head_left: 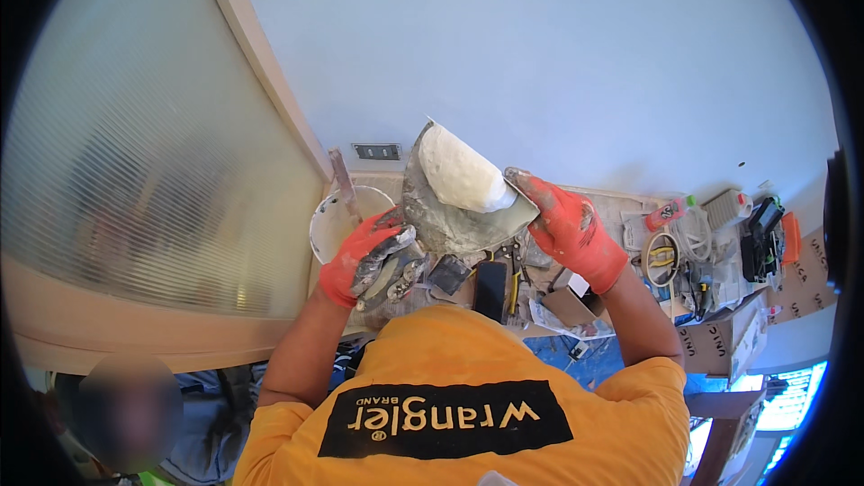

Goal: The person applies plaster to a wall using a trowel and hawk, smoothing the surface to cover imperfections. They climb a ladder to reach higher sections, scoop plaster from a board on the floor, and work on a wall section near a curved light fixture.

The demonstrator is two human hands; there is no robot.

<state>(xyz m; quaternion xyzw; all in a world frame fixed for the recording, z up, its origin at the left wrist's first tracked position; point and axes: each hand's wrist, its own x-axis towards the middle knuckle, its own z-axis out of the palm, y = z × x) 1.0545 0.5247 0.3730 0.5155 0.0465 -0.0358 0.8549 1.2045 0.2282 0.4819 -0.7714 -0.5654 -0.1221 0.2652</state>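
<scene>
A grey bowl-like vessel (441, 227), smeared with dried white material, is tilted in front of me. A thick white lump that looks like plaster (461, 166) lies in it. My right hand (569, 225), in a red glove with a dirty grey palm, grips the vessel's right corner. On the vessel's left side my left hand (360, 256), gloved the same way, is closed round its edge; the fingers are partly hidden. Just below the left hand are grey-smeared things (396, 277) that I cannot make out clearly. Behind it stands a white bucket (319, 232) with a stick (342, 182) leaning in it.
A cluttered bench runs along the pale wall (558, 54). It carries a dark block (490, 291), pliers (516, 274), an open small box (573, 301), a roll of tape (661, 259) and a red bottle (666, 214). A ribbed glass panel (180, 171) stands left; a person (130, 414) is at lower left.
</scene>
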